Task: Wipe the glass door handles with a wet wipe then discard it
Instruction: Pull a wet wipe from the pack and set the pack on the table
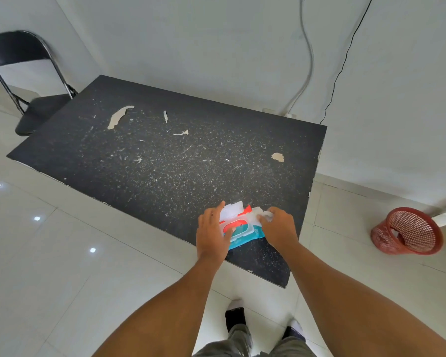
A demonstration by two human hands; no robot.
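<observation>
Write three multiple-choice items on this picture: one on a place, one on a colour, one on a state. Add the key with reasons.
1. Where on the table does the wipes pack lie?
A. Near right edge
B. Far left corner
C. Middle

2. What colour is the basket on the floor?
A. Blue
B. Red
C. White

3. How is the pack's lid?
A. Shut
B. Torn off
C. Flipped open

Key:
1 A: the pack sits by the table's near right edge, with the left hand resting on it.
2 B: the basket's mesh is red.
3 C: the lid stands up from the pack, and the right hand pinches a wipe beside it.
</observation>
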